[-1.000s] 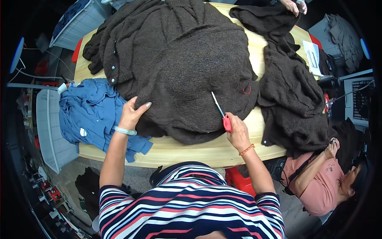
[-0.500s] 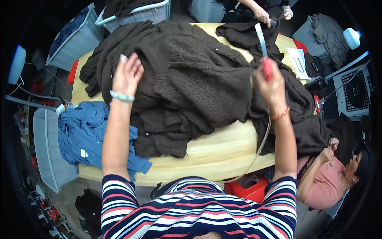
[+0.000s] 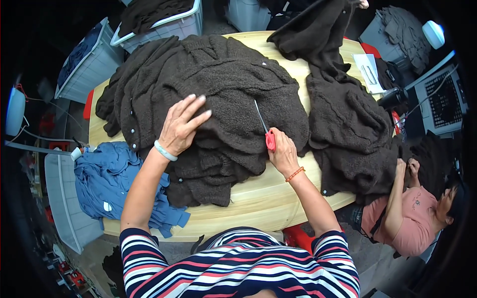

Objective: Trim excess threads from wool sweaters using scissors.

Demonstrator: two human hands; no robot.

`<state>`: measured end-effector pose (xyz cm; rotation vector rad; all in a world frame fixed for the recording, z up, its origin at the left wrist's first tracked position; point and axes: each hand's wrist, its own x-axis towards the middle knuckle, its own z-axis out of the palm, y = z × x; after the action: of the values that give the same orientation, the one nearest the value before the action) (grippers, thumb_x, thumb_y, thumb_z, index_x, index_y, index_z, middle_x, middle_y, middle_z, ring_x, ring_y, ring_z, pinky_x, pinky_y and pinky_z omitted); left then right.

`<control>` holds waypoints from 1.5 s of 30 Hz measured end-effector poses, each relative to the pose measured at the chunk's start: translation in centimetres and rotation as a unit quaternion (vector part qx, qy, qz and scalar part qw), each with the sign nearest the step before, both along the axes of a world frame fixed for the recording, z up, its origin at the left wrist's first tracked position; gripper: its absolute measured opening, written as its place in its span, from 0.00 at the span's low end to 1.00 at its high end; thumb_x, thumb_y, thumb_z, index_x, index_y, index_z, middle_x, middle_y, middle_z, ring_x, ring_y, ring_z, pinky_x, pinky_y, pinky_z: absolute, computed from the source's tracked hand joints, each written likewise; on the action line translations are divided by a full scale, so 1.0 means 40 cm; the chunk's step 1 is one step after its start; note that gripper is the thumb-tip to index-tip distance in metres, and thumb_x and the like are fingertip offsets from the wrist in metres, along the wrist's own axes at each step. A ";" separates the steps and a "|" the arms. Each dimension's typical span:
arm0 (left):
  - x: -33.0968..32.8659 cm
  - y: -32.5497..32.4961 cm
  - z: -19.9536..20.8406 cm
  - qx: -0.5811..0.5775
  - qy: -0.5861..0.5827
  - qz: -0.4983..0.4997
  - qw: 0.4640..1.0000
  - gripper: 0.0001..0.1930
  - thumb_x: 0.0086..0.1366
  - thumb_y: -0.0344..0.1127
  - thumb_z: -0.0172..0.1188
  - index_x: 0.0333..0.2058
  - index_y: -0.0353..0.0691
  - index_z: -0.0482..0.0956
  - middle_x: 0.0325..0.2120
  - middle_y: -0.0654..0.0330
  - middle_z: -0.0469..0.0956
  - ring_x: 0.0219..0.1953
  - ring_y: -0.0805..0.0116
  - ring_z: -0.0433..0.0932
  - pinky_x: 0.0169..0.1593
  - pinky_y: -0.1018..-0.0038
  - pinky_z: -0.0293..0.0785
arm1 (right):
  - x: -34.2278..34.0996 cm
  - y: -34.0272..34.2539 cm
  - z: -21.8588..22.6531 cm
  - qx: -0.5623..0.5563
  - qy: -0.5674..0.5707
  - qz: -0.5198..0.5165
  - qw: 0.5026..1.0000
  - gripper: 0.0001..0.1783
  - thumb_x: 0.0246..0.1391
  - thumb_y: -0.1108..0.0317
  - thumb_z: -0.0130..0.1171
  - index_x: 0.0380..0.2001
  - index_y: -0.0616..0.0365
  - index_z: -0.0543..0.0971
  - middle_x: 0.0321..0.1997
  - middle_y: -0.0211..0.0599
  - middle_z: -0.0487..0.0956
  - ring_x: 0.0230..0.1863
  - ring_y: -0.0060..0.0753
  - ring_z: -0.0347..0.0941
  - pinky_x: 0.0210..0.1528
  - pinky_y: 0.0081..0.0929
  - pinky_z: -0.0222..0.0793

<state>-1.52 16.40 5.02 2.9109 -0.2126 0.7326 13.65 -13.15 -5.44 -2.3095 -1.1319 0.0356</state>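
Observation:
A heap of dark brown knitted garments point(image 3: 218, 82) covers much of the pale wooden table point(image 3: 258, 196) in front of me. Over its middle, my left hand point(image 3: 181, 126) is open with the fingers spread, at or just above the cloth. My right hand point(image 3: 284, 153) is closed round the red handle of a tool with a long, thin metal blade point(image 3: 261, 116). Its blade points away from me across the heap, with the tip at or just above the knit. Whether it is a knife or closed scissors cannot be made out.
Blue garments point(image 3: 107, 171) lie at the left table edge. More brown knitwear point(image 3: 348, 114) spreads over the right side, where a person in pink point(image 3: 415, 213) works. Another person's hand point(image 3: 363, 4) lifts brown cloth at the far side. Grey bins point(image 3: 89, 62) stand beyond the table.
My right hand has come left and nearer with the red-handled tool, from over the right-hand cloth to the heap. My left hand has moved right and nearer. Brown cloth at the far side is raised.

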 end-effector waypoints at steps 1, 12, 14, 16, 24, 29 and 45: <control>-0.006 0.003 0.004 0.001 0.000 -0.001 1.000 0.25 0.51 0.21 0.56 0.49 0.44 0.80 0.58 0.55 0.73 0.64 0.53 0.66 0.64 0.58 0.63 | 0.005 -0.007 0.005 0.001 0.000 -0.001 1.000 0.32 0.45 0.78 0.63 0.56 0.59 0.67 0.51 0.49 0.76 0.52 0.54 0.74 0.50 0.39 0.71; -0.155 -0.004 0.183 -0.677 -0.089 0.020 0.731 0.11 0.70 0.28 0.50 0.48 0.32 0.72 0.38 0.62 0.77 0.40 0.77 0.75 0.48 0.79 0.71 | 0.204 -0.132 0.464 0.235 0.226 0.092 0.941 0.23 0.59 0.78 0.51 0.59 0.67 0.69 0.58 0.39 0.73 0.59 0.26 0.69 0.61 0.27 0.64; -0.141 0.060 0.157 -0.596 -0.081 0.096 0.793 0.11 0.71 0.29 0.51 0.48 0.31 0.73 0.37 0.65 0.76 0.38 0.79 0.74 0.46 0.80 0.71 | 0.232 -0.010 0.495 0.158 0.271 0.101 0.944 0.21 0.58 0.78 0.49 0.56 0.62 0.70 0.40 0.30 0.74 0.40 0.23 0.71 0.46 0.26 0.70; -0.103 0.153 0.067 -0.414 -0.035 0.214 0.884 0.11 0.69 0.31 0.55 0.47 0.32 0.75 0.37 0.62 0.78 0.37 0.75 0.76 0.44 0.78 0.72 | 0.281 0.083 0.397 0.108 0.121 0.135 0.978 0.21 0.53 0.77 0.50 0.52 0.60 0.72 0.35 0.31 0.72 0.35 0.24 0.68 0.42 0.24 0.69; 0.095 -0.186 0.077 -0.101 -0.051 0.078 0.990 0.22 0.59 0.36 0.63 0.52 0.40 0.75 0.53 0.50 0.74 0.58 0.49 0.70 0.61 0.57 0.63 | 0.261 0.144 0.184 0.040 0.121 0.064 0.990 0.23 0.54 0.71 0.57 0.54 0.58 0.72 0.49 0.58 0.76 0.53 0.57 0.73 0.52 0.43 0.70; 0.237 -0.241 -0.078 0.023 0.135 0.023 0.990 0.35 0.58 0.56 0.63 0.63 0.54 0.68 0.66 0.57 0.61 0.71 0.48 0.50 0.68 0.36 0.42 | 0.229 0.063 0.292 0.057 0.095 0.051 0.993 0.24 0.58 0.64 0.62 0.54 0.66 0.74 0.47 0.57 0.79 0.50 0.53 0.77 0.53 0.37 0.71; 0.212 -0.236 -0.181 0.020 0.167 0.023 0.986 0.36 0.58 0.61 0.61 0.63 0.56 0.69 0.65 0.64 0.63 0.73 0.47 0.45 0.63 0.23 0.34 | 0.095 0.057 0.396 -0.159 0.207 0.164 0.951 0.19 0.61 0.58 0.57 0.44 0.64 0.77 0.20 0.52 0.78 0.25 0.56 0.79 0.34 0.43 0.73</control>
<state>6.97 6.97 -2.21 3.0245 -0.1253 0.2383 17.44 -10.87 10.41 -2.1971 -1.3390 0.8435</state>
